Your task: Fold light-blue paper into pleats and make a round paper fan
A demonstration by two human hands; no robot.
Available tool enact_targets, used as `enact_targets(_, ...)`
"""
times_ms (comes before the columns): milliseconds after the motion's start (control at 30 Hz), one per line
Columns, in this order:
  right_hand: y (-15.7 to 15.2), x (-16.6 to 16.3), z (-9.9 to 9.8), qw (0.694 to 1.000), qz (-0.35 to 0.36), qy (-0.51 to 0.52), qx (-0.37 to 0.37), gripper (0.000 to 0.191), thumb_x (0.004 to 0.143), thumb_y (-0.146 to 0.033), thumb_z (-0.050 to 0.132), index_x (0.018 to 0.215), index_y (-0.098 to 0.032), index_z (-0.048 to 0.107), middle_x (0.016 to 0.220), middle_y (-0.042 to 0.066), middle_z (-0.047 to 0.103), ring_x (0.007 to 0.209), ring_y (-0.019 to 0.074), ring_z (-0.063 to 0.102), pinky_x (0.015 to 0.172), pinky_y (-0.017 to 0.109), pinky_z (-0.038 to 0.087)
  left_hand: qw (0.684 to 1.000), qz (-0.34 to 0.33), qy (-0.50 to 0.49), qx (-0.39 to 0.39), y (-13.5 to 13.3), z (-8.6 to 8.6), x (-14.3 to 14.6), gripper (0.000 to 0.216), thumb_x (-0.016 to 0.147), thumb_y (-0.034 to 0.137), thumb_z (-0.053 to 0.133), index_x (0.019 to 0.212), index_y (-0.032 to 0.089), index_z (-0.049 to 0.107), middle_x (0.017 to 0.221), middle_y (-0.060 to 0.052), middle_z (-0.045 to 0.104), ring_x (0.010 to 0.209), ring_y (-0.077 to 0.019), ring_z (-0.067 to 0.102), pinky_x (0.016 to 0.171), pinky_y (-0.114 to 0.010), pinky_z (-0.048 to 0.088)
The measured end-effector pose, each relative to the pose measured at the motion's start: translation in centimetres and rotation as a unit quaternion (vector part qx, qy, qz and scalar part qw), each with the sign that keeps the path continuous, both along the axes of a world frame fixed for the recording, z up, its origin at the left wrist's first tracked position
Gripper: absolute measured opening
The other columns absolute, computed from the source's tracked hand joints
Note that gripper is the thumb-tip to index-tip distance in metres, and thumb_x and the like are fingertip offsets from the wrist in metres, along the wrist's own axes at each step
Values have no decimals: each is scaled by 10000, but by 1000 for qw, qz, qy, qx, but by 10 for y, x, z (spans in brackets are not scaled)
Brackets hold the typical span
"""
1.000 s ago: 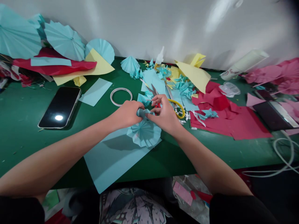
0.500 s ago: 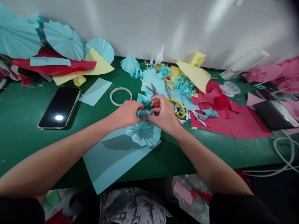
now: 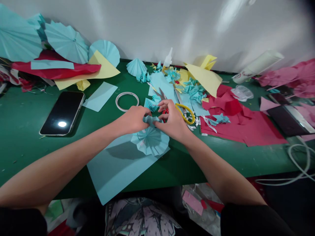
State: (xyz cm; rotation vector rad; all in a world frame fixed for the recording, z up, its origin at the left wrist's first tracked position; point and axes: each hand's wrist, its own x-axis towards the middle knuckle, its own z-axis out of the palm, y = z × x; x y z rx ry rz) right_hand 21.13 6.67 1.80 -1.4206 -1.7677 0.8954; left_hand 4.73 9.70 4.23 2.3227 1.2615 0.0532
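Both hands meet over a pleated light-blue paper fan [image 3: 153, 141], held above a light-blue paper sheet [image 3: 118, 167]. My left hand [image 3: 134, 120] is closed on its upper left edge, the fingertips partly hidden. From the other side my right hand [image 3: 172, 123] pinches the small folded top of the fan between thumb and finger, its other fingers curled. Just beyond the right hand lie scissors [image 3: 185, 114] with yellow handles. A white tape ring [image 3: 127, 101] rests beside the left hand. Smaller blue folded pieces [image 3: 151, 104] sit behind the fingers.
A phone [image 3: 62, 113] lies at left near a blue paper strip [image 3: 100, 95]. Large blue paper fans [image 3: 67, 41] lean against the wall. Red paper [image 3: 261, 131], paper scraps and a white glue bottle [image 3: 168, 59] spread behind and right. A cable [image 3: 295, 157] hangs at the right edge.
Very little differs. The fan between my hands has shifted and tilted slightly, and both hands stay at its top edge.
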Motion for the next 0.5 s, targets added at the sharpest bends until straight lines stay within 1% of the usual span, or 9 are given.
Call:
enact_targets(267, 0, 0, 0, 1000, 4, -12, 0, 473, 628, -177, 639, 1003, -246, 359, 902, -25, 406, 550, 60, 534, 518, 249, 439, 1000, -9, -15, 11, 0, -2, 0, 261, 709, 287, 536, 909, 161, 649, 879, -64, 660, 776, -214, 604, 578, -256, 400)
enact_targets(400, 1, 1, -2, 1000, 7, -12, 3, 480, 630, -186, 648, 1009, -254, 361, 902, -22, 413, 550, 63, 522, 524, 257, 455, 1000, -10, -18, 17, 0, -2, 0, 256, 708, 284, 543, 903, 157, 650, 876, -63, 662, 800, -220, 602, 600, -259, 408)
enact_targets(500, 2, 3, -2, 1000, 14, -13, 10, 477, 638, -211, 667, 1019, -245, 383, 941, -1, 418, 577, 74, 535, 553, 277, 477, 1000, -11, -16, 14, 0, -2, 0, 282, 716, 296, 535, 935, 156, 644, 893, -62, 660, 816, -218, 603, 636, -261, 427)
